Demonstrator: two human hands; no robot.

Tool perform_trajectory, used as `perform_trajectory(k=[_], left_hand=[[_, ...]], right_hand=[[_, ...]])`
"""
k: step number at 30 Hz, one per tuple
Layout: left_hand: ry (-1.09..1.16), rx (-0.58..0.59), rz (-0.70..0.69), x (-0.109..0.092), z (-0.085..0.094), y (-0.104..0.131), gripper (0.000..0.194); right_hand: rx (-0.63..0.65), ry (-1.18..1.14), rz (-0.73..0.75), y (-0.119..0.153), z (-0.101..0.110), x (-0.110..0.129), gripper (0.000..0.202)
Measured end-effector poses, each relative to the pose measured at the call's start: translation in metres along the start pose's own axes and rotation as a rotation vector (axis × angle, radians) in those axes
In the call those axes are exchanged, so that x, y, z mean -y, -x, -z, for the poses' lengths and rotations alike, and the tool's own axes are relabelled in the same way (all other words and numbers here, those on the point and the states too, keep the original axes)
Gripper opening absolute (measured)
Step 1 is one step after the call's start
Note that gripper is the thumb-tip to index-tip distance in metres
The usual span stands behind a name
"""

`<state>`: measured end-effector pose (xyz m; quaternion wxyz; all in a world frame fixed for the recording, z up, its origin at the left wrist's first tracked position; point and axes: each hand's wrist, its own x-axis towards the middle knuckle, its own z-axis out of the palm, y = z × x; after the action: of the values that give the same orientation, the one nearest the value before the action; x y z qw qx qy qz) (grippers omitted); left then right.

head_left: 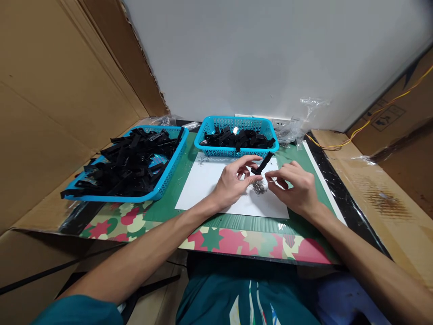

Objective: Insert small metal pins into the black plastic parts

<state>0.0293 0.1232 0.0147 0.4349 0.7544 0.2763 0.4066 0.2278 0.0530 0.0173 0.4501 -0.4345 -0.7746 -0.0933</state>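
My left hand [235, 180] is closed on a black plastic part [263, 163], a slim piece tilted up to the right with a wider lower end between thumb and fingers. Just right of it, my right hand [292, 186] pinches a thin, pale, pin-like piece [271, 181] whose tip points toward the black part. What kind of piece it is, I cannot make out. Below and between the hands lies a small heap of tiny metal pieces [259, 187] on a white sheet [209, 189].
A blue basket [172, 174] heaped with long black parts stands at left. Behind the sheet is another blue basket [237, 118] holding smaller black parts. Clear plastic bags [292, 131] lie beside it. Cardboard [379, 180] and yellow wires [358, 131] are at right.
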Motion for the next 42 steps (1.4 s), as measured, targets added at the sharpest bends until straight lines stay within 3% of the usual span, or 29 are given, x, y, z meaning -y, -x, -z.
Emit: perform_trajectory(k=[11, 25, 36, 39, 42], left_hand=[[-0.030, 0.010, -0.048, 0.002, 0.000, -0.001, 0.032], [0.088, 0.187, 0.067, 0.006, 0.003, 0.001, 0.038], [0.141, 0.310, 0.079, -0.003, 0.004, 0.004, 0.051], [0.038, 0.286, 0.028, -0.006, 0.004, 0.003, 0.045], [-0.068, 0.184, -0.039, -0.006, 0.004, 0.002, 0.033]], right_hand=[[0.066, 0.116, 0.155, 0.002, -0.001, -0.004, 0.015], [0.024, -0.106, -0.032, 0.004, -0.002, -0.007, 0.007], [0.055, -0.044, 0.005, 0.000, 0.008, -0.008, 0.016], [0.085, -0.041, 0.023, -0.001, 0.013, -0.012, 0.018], [0.128, -0.074, 0.046, -0.002, 0.017, -0.016, 0.017]])
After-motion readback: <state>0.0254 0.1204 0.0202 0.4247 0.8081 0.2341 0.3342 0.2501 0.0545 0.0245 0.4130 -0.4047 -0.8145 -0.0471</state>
